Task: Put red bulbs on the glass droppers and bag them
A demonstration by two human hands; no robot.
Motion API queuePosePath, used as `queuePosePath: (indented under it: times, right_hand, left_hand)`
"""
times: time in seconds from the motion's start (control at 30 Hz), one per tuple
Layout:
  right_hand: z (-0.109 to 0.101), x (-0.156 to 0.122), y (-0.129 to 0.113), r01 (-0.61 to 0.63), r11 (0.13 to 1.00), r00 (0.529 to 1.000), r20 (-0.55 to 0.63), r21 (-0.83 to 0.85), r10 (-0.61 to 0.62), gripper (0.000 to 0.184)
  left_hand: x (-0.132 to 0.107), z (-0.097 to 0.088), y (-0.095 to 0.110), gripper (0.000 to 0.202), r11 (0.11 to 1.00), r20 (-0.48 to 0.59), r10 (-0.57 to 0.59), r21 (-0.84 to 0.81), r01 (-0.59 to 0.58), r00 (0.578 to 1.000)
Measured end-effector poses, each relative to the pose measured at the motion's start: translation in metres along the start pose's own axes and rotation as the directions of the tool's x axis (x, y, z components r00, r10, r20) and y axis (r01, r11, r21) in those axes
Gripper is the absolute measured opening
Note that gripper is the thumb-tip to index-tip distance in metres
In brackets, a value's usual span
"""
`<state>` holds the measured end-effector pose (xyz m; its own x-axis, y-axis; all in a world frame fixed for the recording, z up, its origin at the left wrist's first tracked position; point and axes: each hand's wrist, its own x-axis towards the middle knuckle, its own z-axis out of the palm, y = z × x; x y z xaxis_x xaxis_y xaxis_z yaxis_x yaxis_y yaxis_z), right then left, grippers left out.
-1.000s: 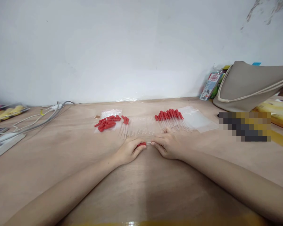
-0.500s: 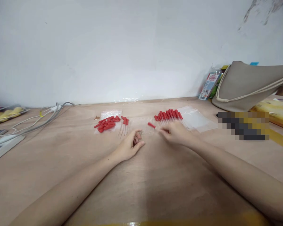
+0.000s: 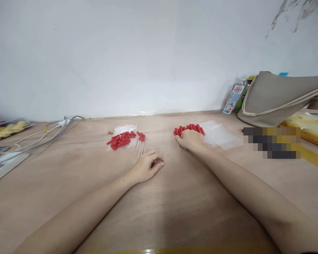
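the right hand [image 3: 190, 139] partly hides red-capped tubes [image 3: 198, 128], its grip unclear

Hands [image 3: 147, 167] apart, left half-curled

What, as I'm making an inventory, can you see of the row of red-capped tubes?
The row of red-capped tubes lies on the wood-grained table, packed side by side. The red caps are rounded and rubbery-looking, pointing toward the wall; the slim, clear stems, glass or plastic, slant nearward and right. The right grip covers many stems and seems to touch the row's left part; whether it pinches one is hidden. A clear plastic bag lies at the right end.
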<state>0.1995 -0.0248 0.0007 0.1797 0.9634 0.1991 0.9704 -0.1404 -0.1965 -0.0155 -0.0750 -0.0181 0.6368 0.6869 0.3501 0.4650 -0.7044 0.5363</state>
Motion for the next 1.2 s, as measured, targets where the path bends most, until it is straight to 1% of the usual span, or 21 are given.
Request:
queuePosePath:
  times: [0.1, 0.27, 0.3, 0.33, 0.37, 0.4, 0.43, 0.5, 0.53, 0.57, 0.6, 0.63, 0.67, 0.7, 0.77, 0.87, 0.97, 1.07, 1.13, 1.17, 1.2]
  right_hand:
    - [-0.003, -0.005, -0.004, 0.042, 0.999, 0.999, 0.023, 0.01, -0.043, 0.042]
    - [-0.003, -0.009, -0.021, 0.076, 0.996, 0.993, 0.082, 0.044, -0.08, 0.032]
    - [-0.002, -0.008, -0.024, 0.074, 0.996, 0.992, 0.095, 0.044, -0.078, 0.032]
    - [-0.001, -0.007, -0.026, 0.07, 0.996, 0.991, 0.108, 0.046, -0.075, 0.031]
    - [-0.001, -0.006, -0.028, 0.066, 0.997, 0.991, 0.117, 0.048, -0.071, 0.031]
    - [0.0, -0.004, -0.029, 0.06, 0.997, 0.99, 0.127, 0.051, -0.066, 0.03]
    - [0.0, -0.003, -0.03, 0.054, 0.997, 0.989, 0.135, 0.052, -0.061, 0.03]
    - [0.0, -0.002, -0.031, 0.043, 0.998, 0.988, 0.144, 0.052, -0.05, 0.03]
    - [0.0, -0.002, -0.032, 0.038, 0.998, 0.988, 0.146, 0.051, -0.045, 0.03]
    - [0.0, -0.002, -0.032, 0.033, 0.998, 0.988, 0.147, 0.05, -0.04, 0.031]
    - [0.0, -0.002, -0.033, 0.028, 0.998, 0.988, 0.149, 0.05, -0.035, 0.031]
    - [0.0, -0.002, -0.033, 0.024, 0.998, 0.988, 0.151, 0.05, -0.032, 0.032]
    - [0.0, -0.002, -0.033, 0.022, 0.998, 0.988, 0.154, 0.051, -0.03, 0.032]
    - [0.0, -0.003, -0.033, 0.022, 0.998, 0.987, 0.156, 0.051, -0.03, 0.032]
    - [0.001, -0.003, -0.033, 0.026, 0.998, 0.987, 0.159, 0.052, -0.034, 0.032]
    - [0.001, -0.005, -0.033, 0.044, 0.998, 0.987, 0.153, 0.052, -0.052, 0.03]
    - [-0.001, -0.008, -0.034, 0.068, 0.996, 0.988, 0.133, 0.053, -0.075, 0.029]
    - [-0.004, -0.013, -0.033, 0.082, 0.995, 0.991, 0.106, 0.055, -0.088, 0.03]
    - [-0.004, -0.018, -0.03, 0.092, 0.993, 0.993, 0.066, 0.068, -0.096, 0.03]
    - [-0.004, -0.021, -0.026, 0.105, 0.991, 0.993, 0.037, 0.081, -0.109, 0.03]
    - [-0.003, -0.024, -0.022, 0.129, 0.987, 0.991, 0.003, 0.099, -0.13, 0.029]
  left_hand:
    - [0.001, 0.0, 0.0, 0.013, 1.0, -0.001, 0.007, -0.005, -0.007, 1.0]
    - [-0.003, 0.004, 0.002, 0.014, 1.0, 0.009, 0.014, 0.025, -0.014, 1.0]
    - [-0.003, 0.003, 0.002, 0.015, 0.998, -0.027, 0.025, 0.056, -0.023, 0.999]
    - [-0.002, 0.001, 0.0, 0.016, 0.994, -0.091, 0.043, 0.107, -0.034, 0.995]
    - [-0.001, -0.004, -0.003, 0.017, 0.984, -0.179, 0.065, 0.177, -0.033, 0.982]
    - [0.002, -0.011, -0.007, 0.018, 0.966, -0.282, 0.085, 0.258, -0.009, 0.956]
    - [0.007, -0.02, -0.014, 0.018, 0.939, -0.373, 0.104, 0.343, 0.033, 0.922]
    - [0.019, -0.043, -0.032, 0.019, 0.871, -0.492, 0.055, 0.449, 0.2, 0.869]
    - [0.026, -0.055, -0.043, 0.02, 0.833, -0.494, 0.014, 0.487, 0.264, 0.869]
    - [0.033, -0.066, -0.056, 0.021, 0.801, -0.461, -0.025, 0.522, 0.293, 0.887]
    - [0.04, -0.076, -0.068, 0.022, 0.785, -0.403, -0.05, 0.55, 0.285, 0.914]
    - [0.046, -0.084, -0.08, 0.023, 0.781, -0.304, -0.073, 0.575, 0.244, 0.95]
    - [0.052, -0.09, -0.091, 0.024, 0.775, -0.201, -0.1, 0.598, 0.203, 0.974]
    - [0.057, -0.093, -0.101, 0.025, 0.771, -0.118, -0.125, 0.613, 0.171, 0.985]
    - [0.065, -0.095, -0.114, 0.025, 0.775, 0.016, -0.162, 0.621, 0.117, 0.987]
    - [0.074, -0.092, -0.121, 0.022, 0.792, 0.096, -0.17, 0.605, 0.078, 0.981]
    - [0.079, -0.091, -0.119, 0.016, 0.805, 0.109, -0.171, 0.588, 0.075, 0.979]
    - [0.08, -0.094, -0.116, 0.011, 0.816, 0.059, -0.175, 0.568, 0.111, 0.983]
    - [0.079, -0.097, -0.113, 0.013, 0.813, -0.02, -0.172, 0.562, 0.154, 0.985]
    - [0.077, -0.097, -0.11, 0.016, 0.81, -0.091, -0.171, 0.554, 0.192, 0.981]
    - [0.074, -0.097, -0.107, 0.02, 0.816, -0.191, -0.169, 0.524, 0.246, 0.967]
